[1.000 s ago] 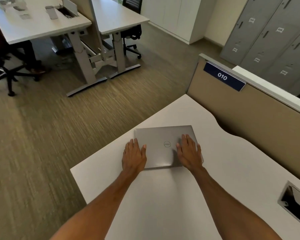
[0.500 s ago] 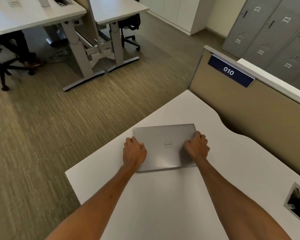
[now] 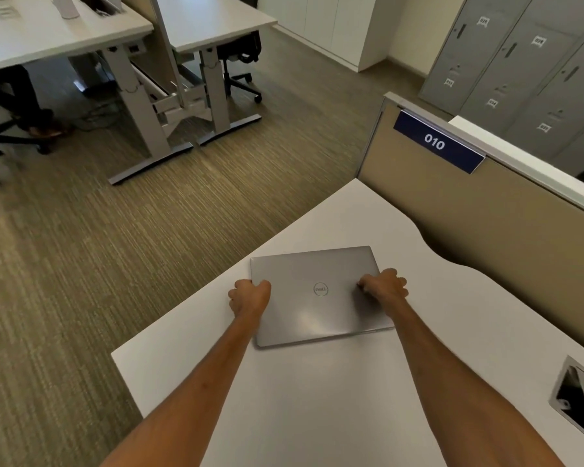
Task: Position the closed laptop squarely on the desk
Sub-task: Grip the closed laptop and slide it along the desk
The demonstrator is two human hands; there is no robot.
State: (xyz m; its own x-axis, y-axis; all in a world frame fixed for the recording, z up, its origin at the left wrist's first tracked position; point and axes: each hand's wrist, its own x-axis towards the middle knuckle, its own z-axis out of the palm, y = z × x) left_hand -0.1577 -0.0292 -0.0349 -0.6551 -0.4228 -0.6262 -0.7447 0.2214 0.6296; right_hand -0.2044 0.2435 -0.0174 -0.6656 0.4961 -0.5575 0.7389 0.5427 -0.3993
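A closed silver laptop (image 3: 317,294) lies flat on the white desk (image 3: 317,399), near the desk's left edge and turned slightly askew to it. The left hand (image 3: 250,298) is curled around the laptop's left edge and the right hand (image 3: 383,288) around its right edge, each gripping a side with the thumb on the lid. A tan partition (image 3: 486,224) with a blue "010" sign (image 3: 435,143) borders the desk's far side.
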